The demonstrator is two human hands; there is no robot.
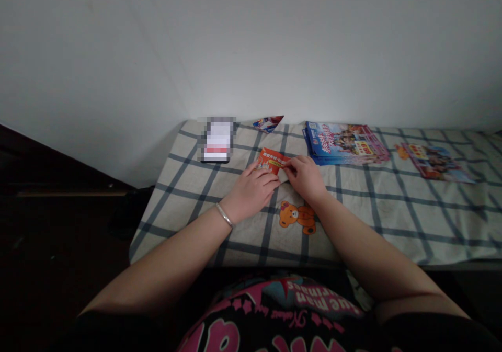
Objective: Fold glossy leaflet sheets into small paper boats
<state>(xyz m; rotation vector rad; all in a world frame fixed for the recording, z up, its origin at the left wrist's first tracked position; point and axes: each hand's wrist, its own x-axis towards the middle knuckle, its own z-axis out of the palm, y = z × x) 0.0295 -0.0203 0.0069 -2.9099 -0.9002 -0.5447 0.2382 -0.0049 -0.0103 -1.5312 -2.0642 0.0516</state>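
A small red-orange folded leaflet [275, 158] with white print lies on the checked cloth in front of me. My left hand [254, 187], a silver bangle at its wrist, rests on the leaflet's lower left part with its fingers laid flat across it. At the leaflet's right edge, my right hand [305, 177] pinches the paper between thumb and fingers. Its fingertips are close to those of the left hand. Part of the leaflet is hidden beneath both hands.
Behind the leaflet lie a phone [218, 140] with its screen lit and a folded colourful paper piece [268, 124]. A stack of blue and pink flyers [343, 142] sits to the right, with another flyer [441, 163] farther right. A white wall [274, 43] borders the cloth-covered surface [188, 184].
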